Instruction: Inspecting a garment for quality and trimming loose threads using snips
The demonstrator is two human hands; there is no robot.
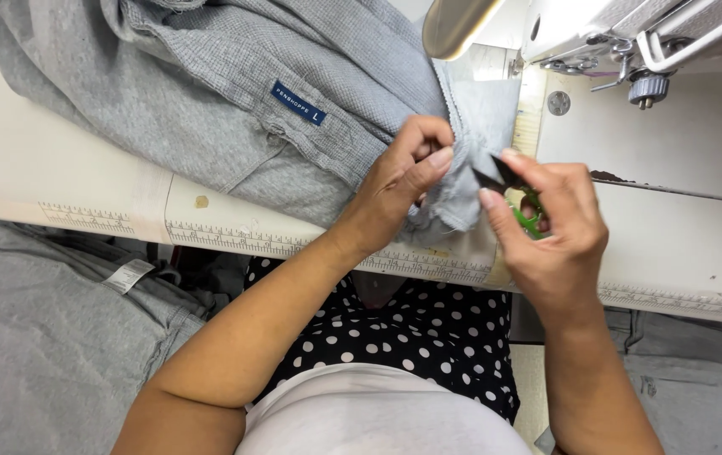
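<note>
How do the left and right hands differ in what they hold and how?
The left hand pinches a fold of the grey garment with fingers curled in; the right hand holds small green-handled thread snips, black blades pointing at the cloth. The left hand rests on the fabric; the right hand sits just beside it over the white table. Both are bare and meet at the same bit of cloth.

A grey garment (293,93) of fine checked weave lies crumpled over the tabletop's (681,244) near edge, spreading toward its far left corner, with a small dark-blue label sewn near its middle. One bunched fold is pinched up at the near edge. Just beside that fold, small thread snips (512,195) with black blades and a green handle point at the cloth.
</note>
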